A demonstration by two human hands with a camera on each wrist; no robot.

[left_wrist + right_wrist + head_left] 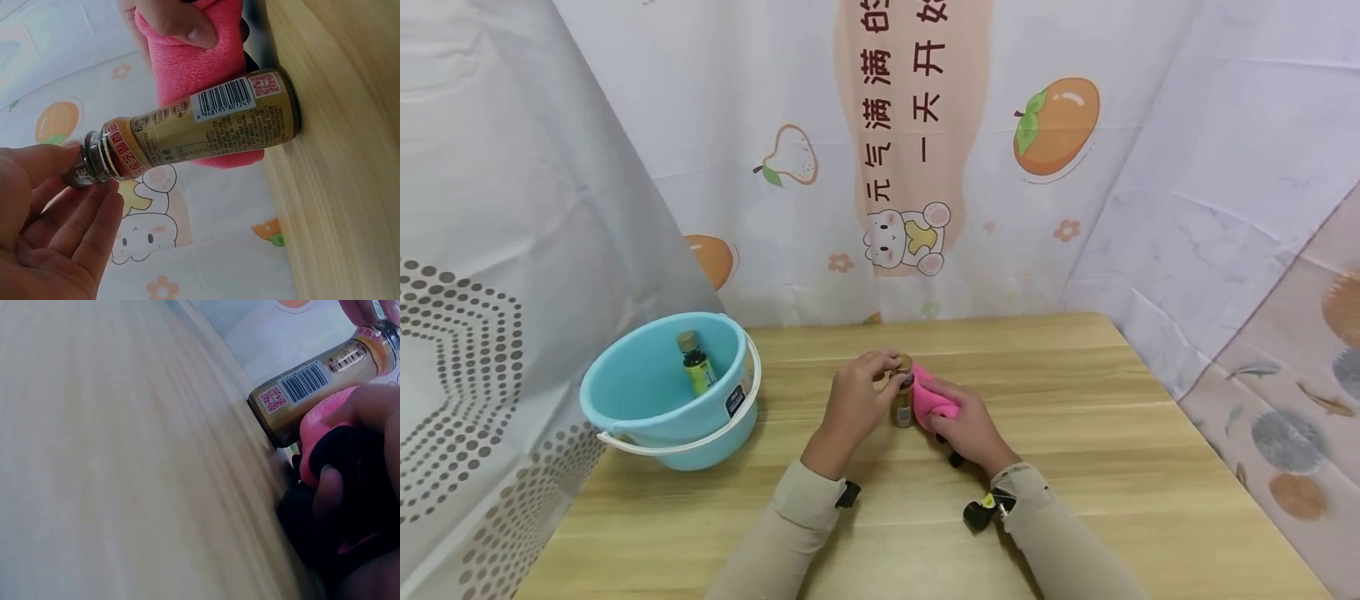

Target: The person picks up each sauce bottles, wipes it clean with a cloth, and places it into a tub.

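A small glass bottle with a gold label and barcode stands upright on the wooden table. My left hand pinches its dark cap between thumb and fingers. Bunched in my right hand is a pink plush cloth, pressed up against the bottle's side. The right thumb lies over the cloth in the left wrist view. Part of something black shows under the right-hand fingers, beside the pink cloth.
To the left stands a light blue bucket with a white handle. Inside it leans a dark bottle with a green-yellow label. A printed curtain hangs behind the table.
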